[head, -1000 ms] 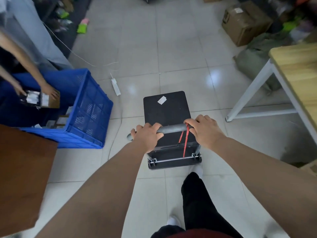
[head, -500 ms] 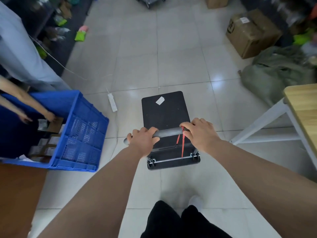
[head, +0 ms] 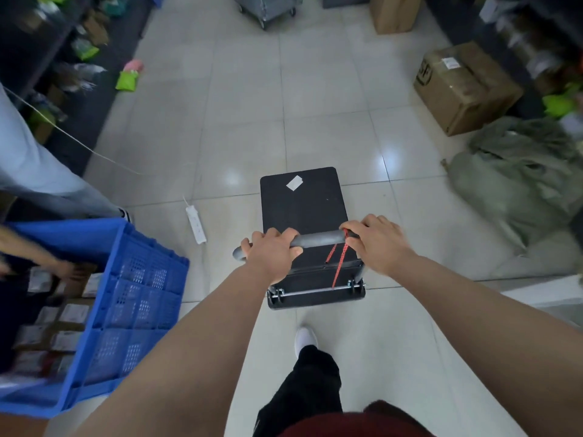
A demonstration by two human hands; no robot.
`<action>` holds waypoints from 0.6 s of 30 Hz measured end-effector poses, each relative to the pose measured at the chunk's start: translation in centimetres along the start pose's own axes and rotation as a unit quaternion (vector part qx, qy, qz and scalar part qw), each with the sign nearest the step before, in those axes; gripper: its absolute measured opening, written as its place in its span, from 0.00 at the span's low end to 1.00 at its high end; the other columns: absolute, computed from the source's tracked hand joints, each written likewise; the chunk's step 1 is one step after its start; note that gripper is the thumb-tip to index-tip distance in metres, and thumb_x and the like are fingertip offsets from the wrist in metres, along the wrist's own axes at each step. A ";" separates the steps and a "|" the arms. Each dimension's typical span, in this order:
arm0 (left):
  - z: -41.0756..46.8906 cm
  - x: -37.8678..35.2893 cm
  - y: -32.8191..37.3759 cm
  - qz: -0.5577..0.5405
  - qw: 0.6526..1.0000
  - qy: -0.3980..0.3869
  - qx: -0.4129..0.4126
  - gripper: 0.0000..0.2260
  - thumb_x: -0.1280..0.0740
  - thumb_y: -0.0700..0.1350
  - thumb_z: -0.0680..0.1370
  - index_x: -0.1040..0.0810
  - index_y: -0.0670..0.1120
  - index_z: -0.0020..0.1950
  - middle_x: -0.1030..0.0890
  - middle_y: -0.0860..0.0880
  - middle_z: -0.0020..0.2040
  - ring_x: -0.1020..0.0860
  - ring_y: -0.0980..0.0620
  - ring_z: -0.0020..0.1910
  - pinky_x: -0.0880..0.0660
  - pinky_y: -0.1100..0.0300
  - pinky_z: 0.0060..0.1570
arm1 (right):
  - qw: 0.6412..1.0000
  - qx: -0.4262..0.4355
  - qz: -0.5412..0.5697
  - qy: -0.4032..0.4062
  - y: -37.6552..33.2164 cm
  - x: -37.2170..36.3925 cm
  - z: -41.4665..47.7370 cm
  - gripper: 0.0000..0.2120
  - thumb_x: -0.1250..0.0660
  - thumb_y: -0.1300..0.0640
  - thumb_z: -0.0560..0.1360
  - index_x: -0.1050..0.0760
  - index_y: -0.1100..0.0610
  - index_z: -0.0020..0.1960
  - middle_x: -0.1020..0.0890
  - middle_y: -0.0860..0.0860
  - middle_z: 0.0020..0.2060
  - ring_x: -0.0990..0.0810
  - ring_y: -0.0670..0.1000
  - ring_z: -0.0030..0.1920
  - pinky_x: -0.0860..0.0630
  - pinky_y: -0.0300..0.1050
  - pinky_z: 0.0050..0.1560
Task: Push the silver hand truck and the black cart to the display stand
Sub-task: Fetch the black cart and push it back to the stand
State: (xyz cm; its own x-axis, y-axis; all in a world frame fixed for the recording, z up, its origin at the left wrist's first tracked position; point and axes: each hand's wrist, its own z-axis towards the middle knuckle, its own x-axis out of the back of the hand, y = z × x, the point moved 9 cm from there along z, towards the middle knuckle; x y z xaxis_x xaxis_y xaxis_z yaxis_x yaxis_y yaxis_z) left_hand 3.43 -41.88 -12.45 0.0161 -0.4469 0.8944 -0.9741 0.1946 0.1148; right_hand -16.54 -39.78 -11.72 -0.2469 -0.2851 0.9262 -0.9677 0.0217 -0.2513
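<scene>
Both hands are gripping the grey handle (head: 318,239) of the black cart (head: 304,209), which is standing on the tiled floor (head: 246,121) in the middle of the aisle. The left hand (head: 271,257) is closing its fingers (head: 285,234) around the handle's left end, just inside the bend, and the right hand (head: 377,244) is wrapping around the right end. A red cord (head: 339,263) is hanging from the handle just beside the right hand, trailing down to the metal bar at the cart's near edge. The cart's flat black deck is carrying nothing but a small white sticker (head: 294,183) near its far edge.

A white shoe (head: 305,339) and a black trouser leg (head: 310,386) are showing on the floor just behind the cart. A white power strip (head: 196,223) is lying on the floor to the left of the cart, and beside it a blue crate (head: 132,298) is sitting with small boxes inside; another person's hand (head: 67,268) is reaching into it. A brown cardboard box (head: 463,86) and a heap of olive cloth (head: 517,175) are lying along the right side of the floor. At the far edge of the floor, a silver wheeled frame (head: 268,9) is partly showing; it is too cut off to tell what it is.
</scene>
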 end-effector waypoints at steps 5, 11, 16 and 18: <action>7.7 3.8 -1.1 0.000 1.000 -0.022 -0.021 0.13 0.48 0.56 0.82 0.34 0.58 0.65 0.27 0.48 0.58 0.31 0.42 0.58 0.39 0.42 0.64 | 1.000 -0.017 0.016 -0.011 0.0 2.4 7.2 0.13 0.46 0.47 0.80 0.33 0.42 0.63 0.26 0.51 0.52 0.30 0.55 0.56 0.31 0.54 0.61; 16.7 8.3 -1.2 -0.003 1.000 -0.009 -0.029 0.13 0.47 0.57 0.81 0.33 0.59 0.65 0.26 0.49 0.59 0.31 0.43 0.60 0.39 0.43 0.65 | 1.000 -0.022 0.003 -0.021 1.6 5.5 16.1 0.10 0.48 0.47 0.80 0.33 0.42 0.60 0.27 0.51 0.51 0.30 0.55 0.54 0.29 0.55 0.58; 24.5 13.4 -1.5 -0.162 0.985 0.063 -0.011 0.10 0.36 0.54 0.75 0.23 0.62 0.55 0.21 0.56 0.49 0.27 0.50 0.55 0.39 0.51 0.60 | 1.000 -0.018 -0.002 -0.007 3.8 8.3 24.6 0.10 0.48 0.46 0.80 0.34 0.42 0.60 0.28 0.51 0.51 0.31 0.54 0.54 0.30 0.56 0.59; 27.7 15.6 -1.7 -0.199 0.976 0.090 0.002 0.10 0.33 0.52 0.73 0.21 0.62 0.53 0.20 0.58 0.47 0.25 0.52 0.53 0.39 0.54 0.59 | 1.000 -0.010 -0.001 0.002 4.4 9.7 28.3 0.11 0.49 0.47 0.80 0.34 0.42 0.61 0.28 0.51 0.50 0.31 0.54 0.54 0.31 0.55 0.59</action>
State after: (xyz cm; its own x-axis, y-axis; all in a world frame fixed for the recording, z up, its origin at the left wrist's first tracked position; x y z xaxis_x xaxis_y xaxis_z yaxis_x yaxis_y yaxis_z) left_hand -0.88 -73.37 -10.67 0.4317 -0.3250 0.8415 -0.8840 0.0332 0.4663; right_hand -21.76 -69.59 -11.83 -0.2452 -0.2820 0.9276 -0.9690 0.0409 -0.2437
